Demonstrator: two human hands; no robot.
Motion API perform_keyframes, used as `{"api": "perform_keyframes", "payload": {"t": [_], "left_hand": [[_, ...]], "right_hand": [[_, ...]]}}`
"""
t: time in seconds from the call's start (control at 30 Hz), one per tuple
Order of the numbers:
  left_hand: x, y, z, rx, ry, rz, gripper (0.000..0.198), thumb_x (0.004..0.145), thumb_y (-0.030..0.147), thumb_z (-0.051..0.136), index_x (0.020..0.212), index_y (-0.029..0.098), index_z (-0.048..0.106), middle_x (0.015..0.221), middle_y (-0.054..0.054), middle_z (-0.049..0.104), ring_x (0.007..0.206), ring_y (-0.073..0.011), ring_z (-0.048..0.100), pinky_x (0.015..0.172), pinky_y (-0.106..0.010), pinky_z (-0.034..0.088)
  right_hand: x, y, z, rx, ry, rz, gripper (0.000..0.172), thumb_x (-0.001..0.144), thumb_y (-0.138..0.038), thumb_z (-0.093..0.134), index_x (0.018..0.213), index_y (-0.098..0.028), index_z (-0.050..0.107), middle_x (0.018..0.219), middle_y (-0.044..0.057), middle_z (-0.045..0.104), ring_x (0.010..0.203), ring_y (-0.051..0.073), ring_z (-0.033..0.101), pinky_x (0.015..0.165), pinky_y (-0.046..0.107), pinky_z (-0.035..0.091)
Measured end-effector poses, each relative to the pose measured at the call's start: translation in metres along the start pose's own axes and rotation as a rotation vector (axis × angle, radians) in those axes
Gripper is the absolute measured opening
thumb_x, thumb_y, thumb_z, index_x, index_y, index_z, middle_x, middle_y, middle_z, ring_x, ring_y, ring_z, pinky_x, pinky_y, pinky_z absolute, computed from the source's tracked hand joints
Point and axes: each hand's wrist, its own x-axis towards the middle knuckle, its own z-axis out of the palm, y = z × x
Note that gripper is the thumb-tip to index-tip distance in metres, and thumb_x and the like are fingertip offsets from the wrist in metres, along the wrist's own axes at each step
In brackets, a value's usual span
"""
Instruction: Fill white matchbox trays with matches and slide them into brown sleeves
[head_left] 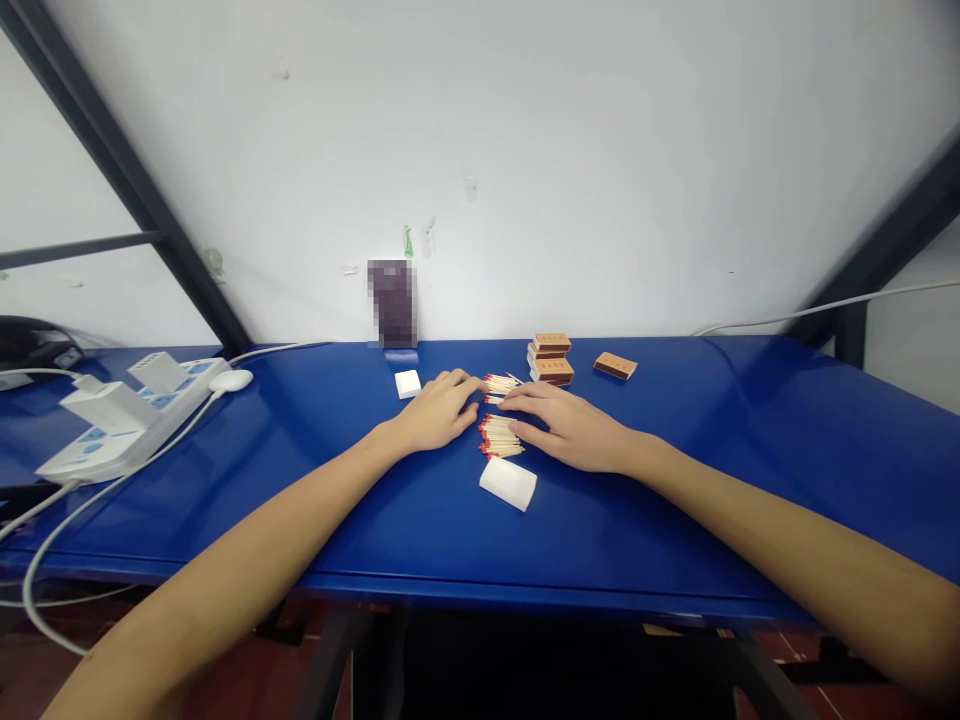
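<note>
Red-tipped matches point(501, 437) lie in a bundle on the blue table, heads to the left, with a smaller group of matches point(501, 384) just beyond. My left hand point(442, 412) rests at the head side, fingers bent and thumb apart, its fingertips by the far group. From the other side, my right hand point(566, 428) reaches over the plain ends with fingers stretched and apart, fingertips on or just above the matches. Neither hand visibly grips a match. A white oblong piece like a matchbox tray point(508, 483) lies nearest me, below the bundle.
Stacked brown matchboxes point(551, 371) stand behind my right hand, with a separate matchbox cover point(615, 366) farther right. A small white square block point(408, 384) sits beyond my left hand. At left, a power strip point(112, 440) with plugs trails white cables across the table point(675, 560).
</note>
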Motion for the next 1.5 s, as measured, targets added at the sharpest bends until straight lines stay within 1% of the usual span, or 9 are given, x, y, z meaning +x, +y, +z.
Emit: {"api": "perform_keyframes", "payload": {"t": [0.1,0.2,0.27,0.47,0.73,1.0,1.1,1.27,1.5], "left_hand": [[0.0000,0.0008,-0.0007,0.020,-0.020,-0.010,0.037,0.097,0.028,0.038,0.130,0.018,0.053,0.117,-0.012,0.056,0.107,-0.0260,0.053,0.098,-0.047,0.045],[0.0000,0.0018,-0.0015,0.022,-0.032,-0.011,0.038,0.097,0.028,0.038,0.132,0.020,0.053,0.117,-0.011,0.055,0.107,-0.0257,0.053,0.098,-0.047,0.045],[-0.0001,0.0021,-0.0018,0.023,-0.032,-0.014,0.039,0.097,0.028,0.038,0.132,0.021,0.053,0.118,-0.011,0.055,0.107,-0.0256,0.053,0.098,-0.047,0.045],[-0.0003,0.0017,-0.0015,0.026,-0.030,-0.010,0.039,0.097,0.027,0.038,0.132,0.021,0.054,0.119,-0.011,0.055,0.108,-0.0257,0.052,0.099,-0.047,0.044],[0.0003,0.0007,-0.0008,0.020,-0.021,-0.007,0.039,0.097,0.027,0.039,0.133,0.021,0.054,0.118,-0.011,0.056,0.108,-0.0252,0.053,0.099,-0.045,0.044],[0.0004,0.0012,-0.0011,0.042,-0.028,-0.008,0.036,0.097,0.027,0.038,0.128,0.018,0.055,0.118,-0.012,0.056,0.107,-0.0257,0.052,0.098,-0.046,0.045],[0.0003,0.0008,-0.0006,0.035,-0.017,-0.001,0.035,0.097,0.028,0.038,0.126,0.018,0.055,0.117,-0.012,0.057,0.106,-0.0256,0.053,0.097,-0.046,0.045],[0.0004,0.0003,-0.0007,0.032,-0.019,-0.003,0.038,0.097,0.028,0.039,0.130,0.018,0.053,0.118,-0.012,0.056,0.107,-0.0255,0.053,0.097,-0.046,0.045],[0.0010,0.0011,-0.0014,0.027,-0.026,0.007,0.037,0.098,0.027,0.038,0.128,0.019,0.056,0.117,-0.011,0.056,0.109,-0.0251,0.053,0.098,-0.044,0.045]], "right_hand": [[-0.0002,0.0005,0.0004,0.006,-0.001,0.008,0.041,0.099,-0.041,0.042,0.130,-0.024,0.062,0.136,0.012,0.058,0.125,0.030,0.055,0.103,0.051,0.047],[-0.0002,0.0004,0.0006,-0.022,0.008,0.033,0.043,0.099,-0.042,0.043,0.133,-0.022,0.060,0.142,0.013,0.053,0.132,0.030,0.048,0.108,0.051,0.043],[-0.0001,-0.0004,0.0003,-0.049,0.004,0.043,0.044,0.099,-0.041,0.043,0.135,-0.021,0.057,0.143,0.013,0.052,0.134,0.030,0.046,0.108,0.052,0.042],[0.0007,-0.0040,-0.0019,-0.052,-0.013,0.032,0.039,0.098,-0.038,0.045,0.132,-0.022,0.054,0.131,0.012,0.062,0.120,0.030,0.057,0.098,0.051,0.048],[0.0004,-0.0049,-0.0026,-0.039,-0.013,0.051,0.040,0.097,-0.038,0.045,0.133,-0.022,0.053,0.132,0.012,0.062,0.119,0.031,0.057,0.098,0.052,0.048],[0.0007,-0.0036,-0.0022,-0.037,-0.009,0.033,0.041,0.097,-0.037,0.045,0.134,-0.021,0.053,0.133,0.012,0.061,0.120,0.031,0.057,0.099,0.052,0.046],[0.0005,-0.0030,-0.0018,-0.041,0.004,0.022,0.040,0.097,-0.037,0.045,0.133,-0.022,0.054,0.131,0.012,0.063,0.118,0.031,0.057,0.098,0.051,0.047],[-0.0002,-0.0017,-0.0003,-0.062,0.023,0.035,0.038,0.097,-0.038,0.046,0.130,-0.022,0.056,0.124,0.012,0.065,0.113,0.030,0.059,0.094,0.050,0.049],[0.0003,-0.0014,-0.0008,-0.052,0.024,0.015,0.038,0.097,-0.036,0.046,0.130,-0.022,0.057,0.125,0.012,0.065,0.114,0.031,0.059,0.095,0.051,0.048]]}}
